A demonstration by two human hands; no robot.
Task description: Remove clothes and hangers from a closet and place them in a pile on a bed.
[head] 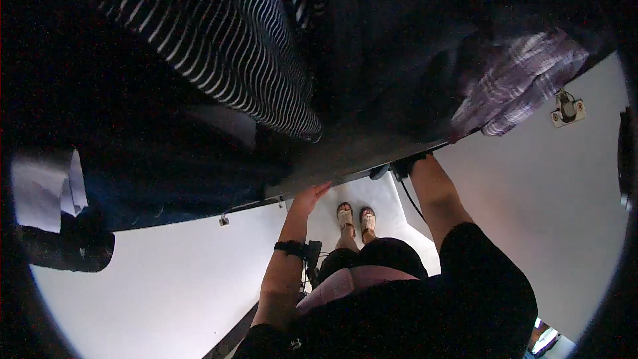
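My left hand reaches to the front edge of a dark shelf-like surface. Its fingertips meet that edge, and part of the fingers is hidden there. My right forearm stretches up to the same edge, farther right; the hand itself is out of sight behind it and a black wrist strap. Above the surface a black garment with white stripes drapes down between the hands. A purple plaid cloth lies at the right, partly over the edge.
White door-like panels flank me, with metal hinges near the edge. Dark blue fabric and a pale folded piece are at the left. A black cable runs below my right wrist. My sandalled feet stand between the panels.
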